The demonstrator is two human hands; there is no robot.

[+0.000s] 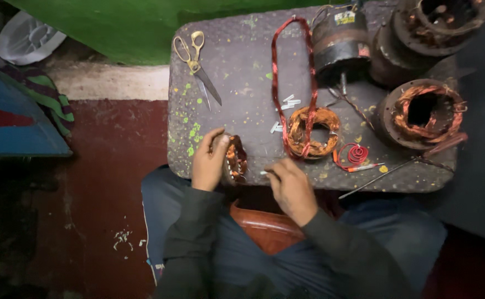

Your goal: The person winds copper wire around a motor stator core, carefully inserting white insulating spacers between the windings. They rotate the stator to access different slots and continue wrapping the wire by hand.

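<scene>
Left hand: the left hand (209, 160) is at the near edge of the work board (237, 83), with the fingers closed around a small stator (236, 159) wound with copper wire. It holds the piece tilted, on its edge.
Right hand: the right hand (291, 188) is just to the right of the stator, not touching it. The fingers pinch something thin and pale; it is too small for me to say what it is.
The thing in work: the small stator sits at the near left part of the board, between the two hands. Copper windings are already on it, so I judge the winding is partly done. How much remains on the hidden side I cannot tell.
Middle of the board: a loose copper coil ring (313, 132) lies flat, and a long loop of red wire (292, 66) passes through it and goes toward the far edge. Small white sleeve pieces (289, 102) are scattered just beside it, not yet used, it seems.
Right side: a bigger wound stator (421, 113) stands there, and more motor parts (342, 41) at the far right. A small red wire spiral (356, 152) lies near the coil ring.
Far left of the board: scissors (195, 61) with yellow handles lie apart from both hands, untouched.
Judgement: several coils look ready, but they lie loose on the board, so much fitting work is left.
</scene>
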